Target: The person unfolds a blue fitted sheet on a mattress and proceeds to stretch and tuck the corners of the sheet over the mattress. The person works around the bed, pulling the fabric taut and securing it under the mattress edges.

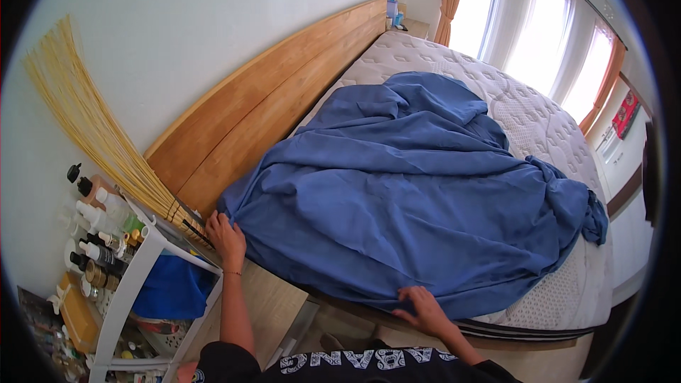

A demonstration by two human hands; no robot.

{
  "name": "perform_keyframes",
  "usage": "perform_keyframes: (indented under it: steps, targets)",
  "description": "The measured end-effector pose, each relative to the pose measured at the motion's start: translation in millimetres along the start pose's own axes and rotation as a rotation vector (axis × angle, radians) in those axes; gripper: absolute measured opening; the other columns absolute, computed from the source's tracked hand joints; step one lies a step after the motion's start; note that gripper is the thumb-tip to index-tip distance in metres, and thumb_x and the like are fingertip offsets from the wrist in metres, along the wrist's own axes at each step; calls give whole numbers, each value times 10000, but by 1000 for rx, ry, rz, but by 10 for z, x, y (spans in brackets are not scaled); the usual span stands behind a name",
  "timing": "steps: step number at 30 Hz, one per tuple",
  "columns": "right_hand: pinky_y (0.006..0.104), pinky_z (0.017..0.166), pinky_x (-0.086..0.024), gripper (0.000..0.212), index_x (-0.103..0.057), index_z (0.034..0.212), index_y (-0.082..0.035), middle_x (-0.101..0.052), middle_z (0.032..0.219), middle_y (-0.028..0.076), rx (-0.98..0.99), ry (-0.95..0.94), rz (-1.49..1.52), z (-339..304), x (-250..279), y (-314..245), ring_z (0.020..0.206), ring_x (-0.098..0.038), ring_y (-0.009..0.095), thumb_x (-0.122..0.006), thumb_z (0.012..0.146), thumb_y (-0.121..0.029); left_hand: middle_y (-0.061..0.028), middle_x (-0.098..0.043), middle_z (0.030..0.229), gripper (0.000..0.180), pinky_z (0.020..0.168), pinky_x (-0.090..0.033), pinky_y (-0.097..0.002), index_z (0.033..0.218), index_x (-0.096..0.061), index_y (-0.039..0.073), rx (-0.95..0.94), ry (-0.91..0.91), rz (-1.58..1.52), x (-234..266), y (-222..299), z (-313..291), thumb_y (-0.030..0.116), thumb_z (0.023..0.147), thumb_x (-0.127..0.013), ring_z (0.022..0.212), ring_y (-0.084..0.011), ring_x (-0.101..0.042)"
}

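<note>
The sheet (397, 191) lies on the mattress (543, 117), one end at the near corner by the headboard (269, 92), under the left hand (227, 241). Those fingers bend against it; whether they pinch it, I cannot tell. The right hand (423, 310), loosely spread and holding nothing, meets the sheet along the mattress's near edge. The rack (126, 291) carries bottles (98, 217) on top, blue cloth (174, 287) inside. The sheet is plain blue, rumpled, bunched toward the far edge.

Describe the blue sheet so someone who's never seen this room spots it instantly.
Find the wooden headboard, then the pale mattress beside it. The sheet lies rumpled across it, the left hand at one corner. Unlike the brighter blue cloth at the white rack, it is duller and far larger.
</note>
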State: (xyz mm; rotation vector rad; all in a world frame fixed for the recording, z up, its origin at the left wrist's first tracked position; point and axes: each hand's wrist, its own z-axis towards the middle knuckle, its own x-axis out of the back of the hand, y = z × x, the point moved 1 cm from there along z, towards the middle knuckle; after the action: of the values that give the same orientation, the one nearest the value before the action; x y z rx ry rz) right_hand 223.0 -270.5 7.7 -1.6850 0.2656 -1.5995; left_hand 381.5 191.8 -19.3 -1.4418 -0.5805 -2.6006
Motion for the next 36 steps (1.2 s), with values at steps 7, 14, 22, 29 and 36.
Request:
perform_keyframes:
  steps: [7, 14, 22, 29, 36]
  targets:
    - [397, 884, -400, 349, -594, 1093, -110, -588, 1054, 67, -54, 71, -232, -60, -323, 108, 1046, -511, 293, -667, 755, -70, -298, -384, 1330, 406, 1037, -340, -505, 1134, -530, 8, 171, -417, 32, 182, -1, -164, 109, 771, -681, 1201, -473, -408]
    - [385, 944, -408, 204, -623, 1078, -85, -608, 1185, 80, 109, -57, -47, -99, -225, -139, 1169, -528, 263, -594, 877, -111, -301, -417, 1294, 335, 1031, -361, -486, 1112, -539, 90, 65, -150, -313, -388, 105, -101, 207, 832, -683, 1256, -475, -398]
    - [408, 931, -422, 258, -603, 1155, -79, -616, 1194, 106, -54, -139, -23, -374, -427, -108, 1145, -551, 276, -560, 909, -138, -238, -489, 1307, 358, 997, -413, -407, 1073, -543, 11, 188, -304, -645, -48, 78, -18, 212, 835, -718, 1266, -366, -468]
    - [421, 894, -427, 262, -579, 1131, -73, -631, 1147, 100, -6, -112, -140, -329, -553, -77, 1111, -552, 279, -579, 875, -128, -203, -519, 1213, 650, 933, -441, -355, 1429, -405, 26, 301, 227, -1123, 538, 199, 331, 319, 903, -649, 1076, -290, -567]
    - [421, 869, -440, 231, -575, 1089, -68, -637, 1087, 85, -37, -98, -149, -304, -519, -43, 1066, -553, 279, -580, 865, -127, -246, -412, 1218, 476, 980, -370, -476, 1366, -463, 70, 201, 311, -18, 989, 327, 189, 217, 930, -587, 1152, -426, -423]
